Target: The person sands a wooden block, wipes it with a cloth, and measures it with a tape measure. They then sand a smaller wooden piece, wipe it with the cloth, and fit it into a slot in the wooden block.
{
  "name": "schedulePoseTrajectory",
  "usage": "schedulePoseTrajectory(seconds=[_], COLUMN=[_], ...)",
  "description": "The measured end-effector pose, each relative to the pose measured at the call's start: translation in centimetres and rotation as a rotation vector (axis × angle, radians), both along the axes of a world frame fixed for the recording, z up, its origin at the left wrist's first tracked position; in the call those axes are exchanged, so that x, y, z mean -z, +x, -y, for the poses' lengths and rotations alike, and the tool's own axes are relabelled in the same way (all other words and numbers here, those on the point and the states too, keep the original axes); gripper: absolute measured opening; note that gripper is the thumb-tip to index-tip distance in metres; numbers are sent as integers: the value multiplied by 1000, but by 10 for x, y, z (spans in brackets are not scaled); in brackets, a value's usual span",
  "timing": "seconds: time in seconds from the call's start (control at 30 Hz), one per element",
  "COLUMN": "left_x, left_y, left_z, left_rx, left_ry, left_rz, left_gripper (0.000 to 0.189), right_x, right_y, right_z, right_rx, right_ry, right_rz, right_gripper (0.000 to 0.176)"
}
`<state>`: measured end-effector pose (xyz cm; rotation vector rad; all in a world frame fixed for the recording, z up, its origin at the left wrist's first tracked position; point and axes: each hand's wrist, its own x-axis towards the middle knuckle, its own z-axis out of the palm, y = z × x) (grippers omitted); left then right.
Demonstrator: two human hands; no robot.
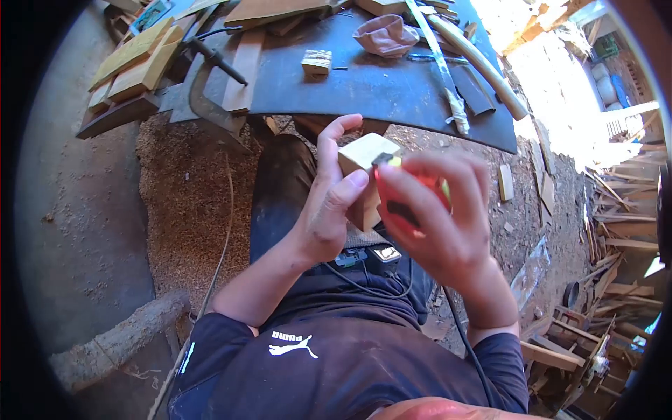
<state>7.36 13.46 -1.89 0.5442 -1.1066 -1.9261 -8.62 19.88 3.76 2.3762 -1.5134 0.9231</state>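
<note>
My left hand [323,213] is closed around a pale, squared wooden block [369,148], the thumb on its near side and the index finger behind it. The block is held up in front of my lap, with its light end face upward. In my right hand [455,210] is a red tape measure [404,199] with black parts, gripped by curled fingers that are slightly smeared by motion. The tape's hooked end lies right at the block's top edge, and a bit of yellow blade shows beside it. My right fingers hide part of the case and the block's right side.
Ahead stands a dark blue table [294,91] bearing a small patterned block [317,61], a crumpled pink cloth [385,35] and a long wooden pole [483,66]. A metal clamp [203,98] and stacked boards [140,63] are at left. Sawdust [185,203] and scrap wood [630,231] cover the ground.
</note>
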Motion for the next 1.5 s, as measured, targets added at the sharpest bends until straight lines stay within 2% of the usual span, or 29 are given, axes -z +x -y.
schedulePoseTrajectory(seconds=[0.03,0.13,0.27,0.3,0.33,0.4,0.5,0.63,0.77,1.1,1.27,1.5], left_x=[0,14,16,6,5,4,-6,-6,-5,-6,-7,-2], left_y=[3,1,-1,0,7,25,28,27,25,21,20,17], left_z=[-1,-5,2,4,11,25,27,21,15,2,2,1], left_rx=[-6,-79,-305,-378,-377,-362,-548,-492,-400,-333,-369,-379], left_ry=[7,-30,10,102,138,156,232,241,208,96,91,96], left_rz=[7,7,74,-36,-81,-176,-229,-246,-245,-224,-224,-197], left_gripper=[83,79,58,46,42,39,39,39,39,35,36,33], right_x=[5,20,28,29,31,37,43,47,45,48,54,47], right_y=[4,15,23,24,23,19,13,15,13,25,29,27], right_z=[-6,-19,-35,-40,-46,-54,-62,-65,-59,-42,-42,-43], right_rx=[-16,-23,-84,-84,-87,-92,-90,-39,-19,-137,-119,-95], right_ry=[7,4,104,121,137,142,114,77,125,108,104,224], right_rz=[14,34,-39,-45,-51,-63,-91,43,161,427,361,270], right_gripper=[51,50,46,47,49,51,55,57,52,59,60,63])
